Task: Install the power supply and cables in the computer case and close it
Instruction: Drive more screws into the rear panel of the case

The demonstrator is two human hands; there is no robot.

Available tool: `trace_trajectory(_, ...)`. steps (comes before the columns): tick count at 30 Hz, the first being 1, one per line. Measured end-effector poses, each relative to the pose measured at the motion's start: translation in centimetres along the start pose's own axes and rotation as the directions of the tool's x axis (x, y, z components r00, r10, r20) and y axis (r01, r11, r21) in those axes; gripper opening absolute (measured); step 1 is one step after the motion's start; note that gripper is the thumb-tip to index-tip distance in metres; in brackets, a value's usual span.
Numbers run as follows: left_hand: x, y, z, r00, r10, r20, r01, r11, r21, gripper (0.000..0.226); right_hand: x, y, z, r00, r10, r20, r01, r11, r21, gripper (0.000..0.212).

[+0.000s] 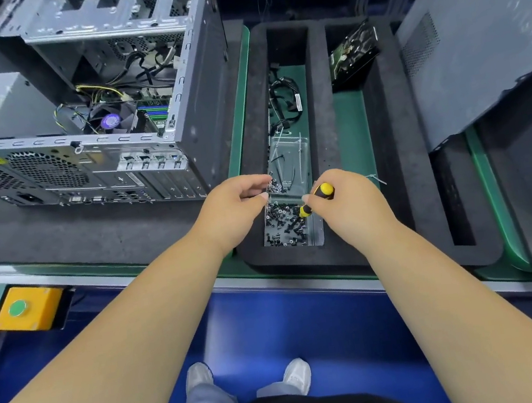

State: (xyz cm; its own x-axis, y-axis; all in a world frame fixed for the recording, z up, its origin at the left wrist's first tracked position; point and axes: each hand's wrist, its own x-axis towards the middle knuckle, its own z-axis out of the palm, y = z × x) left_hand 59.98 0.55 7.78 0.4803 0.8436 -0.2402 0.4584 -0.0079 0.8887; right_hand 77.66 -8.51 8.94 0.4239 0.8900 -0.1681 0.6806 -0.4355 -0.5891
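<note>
Left hand [239, 205]: fingers curled over screws [283, 222], pinch contents unclear.
Right hand [344, 205]: gripping screwdriver [317, 199].
Case [83, 100]: open, left of tray [326, 131].
Tip: lift one screw, seat on bit.

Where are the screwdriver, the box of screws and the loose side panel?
screwdriver [324, 189], head view, on its yellow handle in the right hand.
box of screws [284, 229], head view, on the pile of dark screws.
side panel [475, 45], head view, on its flat grey face.
</note>
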Motion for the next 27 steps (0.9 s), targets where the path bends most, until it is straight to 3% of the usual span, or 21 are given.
trace_trajectory(3,-0.1,0.4,0.0,0.999,-0.043,0.001,0.043,0.998,-0.042,0.029,-0.3,-0.5,-1.9,0.997,-0.008,-0.074,0.016,0.994,0.107,0.020)
trace_trajectory(7,-0.2,1.5,0.5,0.989,-0.149,0.003,0.147,0.978,-0.148,0.026,-1.1,-1.2,-4.8,0.987,0.033,-0.156,0.029,0.925,0.379,0.019)
trace_trajectory(11,-0.7,3.8,0.9,0.951,-0.295,0.095,0.308,0.871,-0.382,0.028,-2.3,-2.0,-7.8,0.971,0.058,-0.233,0.076,0.845,0.529,0.016)
trace_trajectory(15,-1.4,6.0,1.2,0.924,-0.309,0.224,0.382,0.748,-0.543,0.022,-3.3,-2.3,-9.6,0.957,0.091,-0.275,0.093,0.803,0.588,0.017)
trace_trajectory(19,-1.8,7.2,1.1,0.924,-0.290,0.250,0.383,0.671,-0.635,0.020,-4.0,-2.3,-10.4,0.950,0.122,-0.287,0.090,0.775,0.626,0.016)
trace_trajectory(27,-2.1,8.0,0.6,0.932,-0.233,0.277,0.360,0.677,-0.642,0.015,-4.3,-2.2,-10.9,0.940,0.132,-0.316,0.105,0.767,0.633,0.016)
